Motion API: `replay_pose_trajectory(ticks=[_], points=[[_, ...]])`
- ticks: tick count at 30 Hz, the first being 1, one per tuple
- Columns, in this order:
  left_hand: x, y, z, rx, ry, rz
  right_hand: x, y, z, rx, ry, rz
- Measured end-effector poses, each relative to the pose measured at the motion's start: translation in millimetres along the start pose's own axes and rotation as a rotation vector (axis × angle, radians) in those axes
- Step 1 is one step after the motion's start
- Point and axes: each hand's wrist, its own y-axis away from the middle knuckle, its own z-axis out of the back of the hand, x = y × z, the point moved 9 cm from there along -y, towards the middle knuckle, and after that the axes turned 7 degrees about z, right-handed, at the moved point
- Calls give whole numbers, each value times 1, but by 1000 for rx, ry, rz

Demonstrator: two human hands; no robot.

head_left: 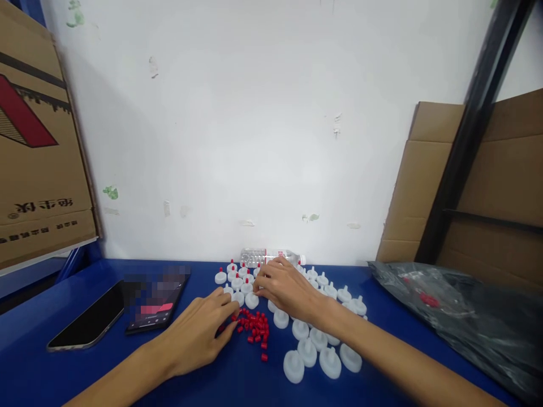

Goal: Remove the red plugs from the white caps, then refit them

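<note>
My left hand (203, 330) is at the left edge of a loose pile of small red caps (257, 325). Its thumb and forefinger close around a red cap, mostly hidden by the fingertips. My right hand (282, 285) reaches over the white spouted lids, fingers bent and closed at the spout of a white lid (251, 300) that stands on the table. Behind it, several lids bear red caps on their spouts, such as this capped lid (220, 277). Bare-spouted lids, like this one (331, 362), stand under and beside my right forearm.
A clear plastic bottle (254, 258) lies against the wall. Two phones, one dark (89, 319) and one with a lit screen (159, 302), lie at left. A grey plastic bag (449, 322) covers the right side of the blue table (237, 390). Cardboard (42, 169) stands at left.
</note>
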Motion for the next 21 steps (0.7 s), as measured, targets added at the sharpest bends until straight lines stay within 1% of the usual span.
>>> replay_pose_trajectory(ticks=[3, 6, 12, 15, 18, 21], points=[[3, -1, -2, -1, -10, 13, -2, 0, -1, 2, -8, -18], [5, -1, -3, -9, -2, 15, -2, 1, 0, -3, -70, -38], [4, 0, -4, -13, 0, 11, 5, 1, -8, 16, -164, 16], [3, 0, -3, -30, -3, -2, 1, 0, -10, -6, -194, -17], [2, 0, -3, -48, 0, -19, -5, -1, -7, -44, -274, -53], [3, 0, -4, -30, -5, -9, -7, -2, -5, -66, -319, -71]])
